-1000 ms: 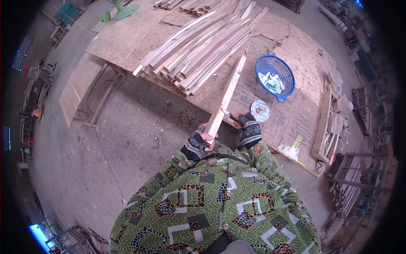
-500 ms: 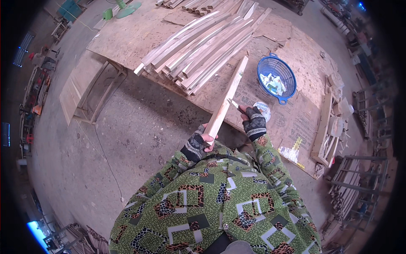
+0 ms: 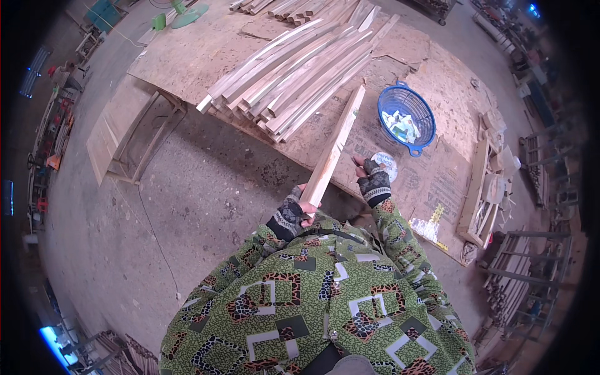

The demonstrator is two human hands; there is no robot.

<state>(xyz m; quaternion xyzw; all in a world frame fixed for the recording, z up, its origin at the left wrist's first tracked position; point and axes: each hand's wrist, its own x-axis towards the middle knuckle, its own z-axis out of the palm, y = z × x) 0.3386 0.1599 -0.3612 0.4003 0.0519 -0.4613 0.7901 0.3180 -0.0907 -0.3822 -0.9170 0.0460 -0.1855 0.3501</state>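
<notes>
My left hand [image 3: 291, 211], in a dark patterned fingerless glove, is closed round the near end of a pale wooden strip [image 3: 334, 153]. The strip slants away over the table edge, with a small dark mark near its far end. To the right of the strip, my right hand [image 3: 374, 180], gloved alike, is bent with thumb and fingers drawn together, apart from the wood. Whatever it pinches is too small to make out. Just beyond it lies a white printed disc [image 3: 385, 164]. A blue plastic basket [image 3: 430, 119] holding several whitish scraps stands farther back.
Long wooden strips [image 3: 300, 69] lie piled on the worktable [image 3: 206, 53], with more at its far edge. A wooden tray [image 3: 476, 194] of odds and ends sits at the right, near a yellow-and-white packet [image 3: 428, 226]. A green fan base [image 3: 189, 15] stands far left.
My right hand has drawn slightly back from the strip. The pale pointed piece that reached from its fingers to the wood no longer shows. My left hand keeps its hold.
</notes>
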